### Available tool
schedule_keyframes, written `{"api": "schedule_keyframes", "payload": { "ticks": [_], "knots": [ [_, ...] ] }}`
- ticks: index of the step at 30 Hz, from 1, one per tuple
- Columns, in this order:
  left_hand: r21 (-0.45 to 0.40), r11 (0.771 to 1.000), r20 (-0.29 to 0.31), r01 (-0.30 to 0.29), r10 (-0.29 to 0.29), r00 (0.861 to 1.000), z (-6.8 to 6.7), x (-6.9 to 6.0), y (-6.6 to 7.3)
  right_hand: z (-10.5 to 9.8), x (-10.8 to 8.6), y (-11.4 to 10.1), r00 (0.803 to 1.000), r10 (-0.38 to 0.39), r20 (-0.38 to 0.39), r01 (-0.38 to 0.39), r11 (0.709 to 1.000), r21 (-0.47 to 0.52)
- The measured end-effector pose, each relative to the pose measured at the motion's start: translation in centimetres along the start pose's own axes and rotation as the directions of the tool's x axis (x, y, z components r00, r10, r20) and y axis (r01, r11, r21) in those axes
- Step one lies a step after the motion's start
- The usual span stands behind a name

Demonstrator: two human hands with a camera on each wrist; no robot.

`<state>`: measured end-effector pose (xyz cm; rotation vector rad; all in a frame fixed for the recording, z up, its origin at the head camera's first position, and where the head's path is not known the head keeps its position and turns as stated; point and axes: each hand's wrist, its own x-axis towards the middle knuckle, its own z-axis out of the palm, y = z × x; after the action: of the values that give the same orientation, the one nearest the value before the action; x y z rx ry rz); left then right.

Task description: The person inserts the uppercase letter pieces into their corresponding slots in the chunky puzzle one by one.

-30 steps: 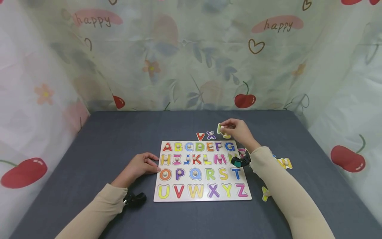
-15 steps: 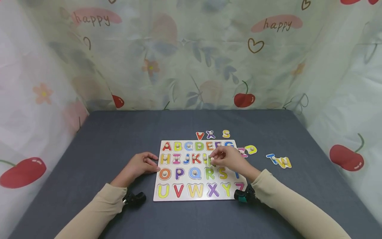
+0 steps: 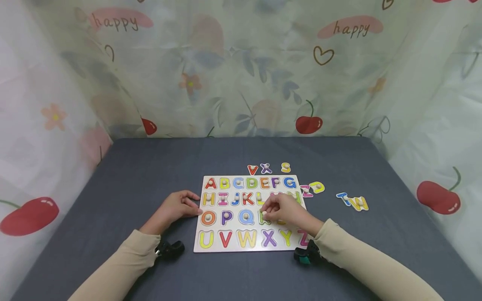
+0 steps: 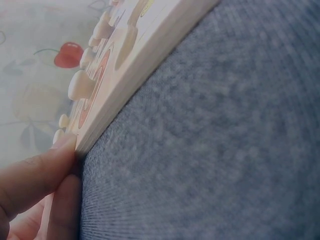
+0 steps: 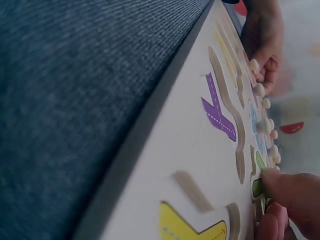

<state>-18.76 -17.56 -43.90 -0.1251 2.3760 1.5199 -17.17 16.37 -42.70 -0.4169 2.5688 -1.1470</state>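
Near the front right of the letter board (image 3: 198, 239), my right hand (image 3: 288, 211) pinches the knob of a green R piece (image 3: 261, 217) over the printed R place. In the right wrist view, thumb and fingers of the right hand (image 5: 295, 200) meet at the green piece (image 5: 258, 187), low against the board (image 5: 175, 140); whether it lies fully flat I cannot tell. My left hand (image 3: 178, 207) grips the board's left edge; the left wrist view shows the left hand (image 4: 37, 185) with its thumb on the board's rim (image 4: 120, 95) and fingers beside it.
Beyond the board lie pieces V (image 3: 252, 169), X (image 3: 265, 168) and S (image 3: 285, 167). At its right are a pink Z (image 3: 306, 191) and a yellow U (image 3: 317, 187), with T (image 3: 342, 198) and W (image 3: 359, 203) farther right. Patterned curtains surround the dark table.
My right hand has come from beyond the board toward me with the green piece, first over the second row, now at the R place. My left hand has stayed at the edge.
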Motion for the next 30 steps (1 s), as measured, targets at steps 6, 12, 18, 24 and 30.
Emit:
{"api": "schedule_keyframes", "payload": {
  "ticks": [6,12,18,24,30],
  "knots": [
    [0.004,1.0,0.001,-0.005,0.005,1.0,-0.1,-0.1,0.0,-0.1,0.2,-0.4,0.999,-0.001,0.033,0.003,0.999,-0.044],
    [0.002,1.0,0.001,-0.007,0.007,1.0,-0.1,-0.1,0.0,-0.3,0.8,-0.7,0.997,0.008,0.081,-0.002,0.997,-0.073],
    [0.006,1.0,-0.008,-0.001,0.001,1.0,0.0,-0.2,0.0,-0.5,1.1,-0.8,0.992,0.02,0.126,-0.009,0.996,-0.088],
    [0.017,1.0,-0.004,-0.001,0.001,1.0,0.1,-0.3,0.0,-0.6,0.8,-0.6,0.992,0.001,0.128,0.01,0.996,-0.089],
    [0.032,0.999,-0.007,-0.008,0.008,1.0,0.1,-0.3,0.1,-1.0,0.7,0.6,0.986,-0.072,0.15,0.073,0.997,0.001]
  ]
}}
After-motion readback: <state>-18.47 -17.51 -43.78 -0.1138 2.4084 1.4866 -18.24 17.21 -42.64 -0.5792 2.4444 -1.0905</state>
